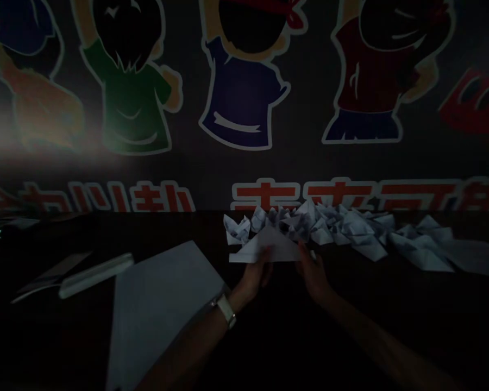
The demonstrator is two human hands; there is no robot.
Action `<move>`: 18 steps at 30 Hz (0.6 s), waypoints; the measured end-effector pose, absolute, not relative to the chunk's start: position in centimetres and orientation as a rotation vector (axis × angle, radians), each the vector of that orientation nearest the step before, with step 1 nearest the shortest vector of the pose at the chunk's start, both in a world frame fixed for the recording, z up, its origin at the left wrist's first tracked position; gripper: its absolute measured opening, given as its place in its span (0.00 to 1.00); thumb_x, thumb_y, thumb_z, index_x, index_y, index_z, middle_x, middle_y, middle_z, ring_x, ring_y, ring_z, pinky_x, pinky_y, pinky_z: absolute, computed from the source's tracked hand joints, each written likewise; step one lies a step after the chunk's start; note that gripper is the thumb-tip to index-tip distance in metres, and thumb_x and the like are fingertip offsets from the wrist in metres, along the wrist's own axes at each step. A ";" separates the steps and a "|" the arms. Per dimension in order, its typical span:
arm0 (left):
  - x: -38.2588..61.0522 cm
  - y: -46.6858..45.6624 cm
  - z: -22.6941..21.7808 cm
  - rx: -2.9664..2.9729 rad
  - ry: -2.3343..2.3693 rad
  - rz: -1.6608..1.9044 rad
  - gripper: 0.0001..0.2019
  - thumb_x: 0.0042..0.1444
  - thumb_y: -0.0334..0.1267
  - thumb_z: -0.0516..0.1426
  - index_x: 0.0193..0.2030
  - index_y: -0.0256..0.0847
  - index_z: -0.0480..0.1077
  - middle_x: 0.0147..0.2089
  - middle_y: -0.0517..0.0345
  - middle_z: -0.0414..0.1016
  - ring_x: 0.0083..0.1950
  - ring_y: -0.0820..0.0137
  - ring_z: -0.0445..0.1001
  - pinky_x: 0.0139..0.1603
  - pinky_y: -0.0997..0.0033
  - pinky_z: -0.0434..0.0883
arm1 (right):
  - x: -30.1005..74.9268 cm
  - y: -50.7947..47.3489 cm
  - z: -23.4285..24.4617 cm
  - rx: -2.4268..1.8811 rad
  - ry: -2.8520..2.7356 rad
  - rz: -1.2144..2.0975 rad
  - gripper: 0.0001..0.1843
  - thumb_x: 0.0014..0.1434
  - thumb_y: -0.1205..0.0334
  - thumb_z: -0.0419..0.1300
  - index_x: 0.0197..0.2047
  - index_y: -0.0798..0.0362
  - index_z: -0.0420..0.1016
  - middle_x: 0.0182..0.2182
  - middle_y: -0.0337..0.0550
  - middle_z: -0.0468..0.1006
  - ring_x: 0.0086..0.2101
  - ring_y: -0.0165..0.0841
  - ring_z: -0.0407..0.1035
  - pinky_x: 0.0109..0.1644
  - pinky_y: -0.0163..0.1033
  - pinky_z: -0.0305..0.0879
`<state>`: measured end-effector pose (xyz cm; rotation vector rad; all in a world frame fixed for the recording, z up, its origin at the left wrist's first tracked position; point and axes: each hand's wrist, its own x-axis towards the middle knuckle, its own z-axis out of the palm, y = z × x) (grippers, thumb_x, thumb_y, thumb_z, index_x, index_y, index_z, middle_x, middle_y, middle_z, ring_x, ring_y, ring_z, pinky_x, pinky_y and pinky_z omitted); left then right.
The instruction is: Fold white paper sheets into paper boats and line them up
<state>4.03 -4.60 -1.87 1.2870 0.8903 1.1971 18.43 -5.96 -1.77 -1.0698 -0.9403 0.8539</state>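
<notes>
Between my two hands is a partly folded sheet of white paper [275,247], with a pointed top and a straight strip along its lower edge. My left hand [256,274], with a watch on its wrist, is closed on the lower left part of it. My right hand [313,271] pinches the paper near its right corner. The fingers are dim and slightly blurred. Just behind the paper lies a heap of folded paper boats [350,225], stretching off to the right.
A stack of white paper [158,304] lies left of my hands on the dark table. Beyond it are a long white box-like strip [98,275] and a flat pale item [52,271]. A wall with painted cartoon figures [240,98] rises behind the table. The light is very dim.
</notes>
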 end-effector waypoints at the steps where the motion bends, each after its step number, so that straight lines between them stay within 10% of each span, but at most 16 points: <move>1: 3.7 -4.2 -1.9 1.273 0.918 1.226 0.23 0.50 0.59 0.50 0.20 0.39 0.59 0.13 0.68 0.55 0.11 0.81 0.50 0.11 0.78 0.44 | 18.9 -5.6 -1.7 -1.075 -0.912 0.859 0.22 0.43 0.38 0.59 0.20 0.50 0.65 0.13 0.33 0.64 0.16 0.27 0.59 0.18 0.33 0.53; 18: 2.5 -2.7 -1.8 1.250 1.051 1.392 0.30 0.48 0.67 0.42 0.18 0.39 0.58 0.10 0.67 0.52 0.10 0.81 0.48 0.12 0.78 0.45 | 21.4 -4.1 -1.4 -0.985 -0.761 0.897 0.22 0.40 0.41 0.63 0.22 0.51 0.64 0.14 0.30 0.63 0.15 0.23 0.55 0.17 0.31 0.51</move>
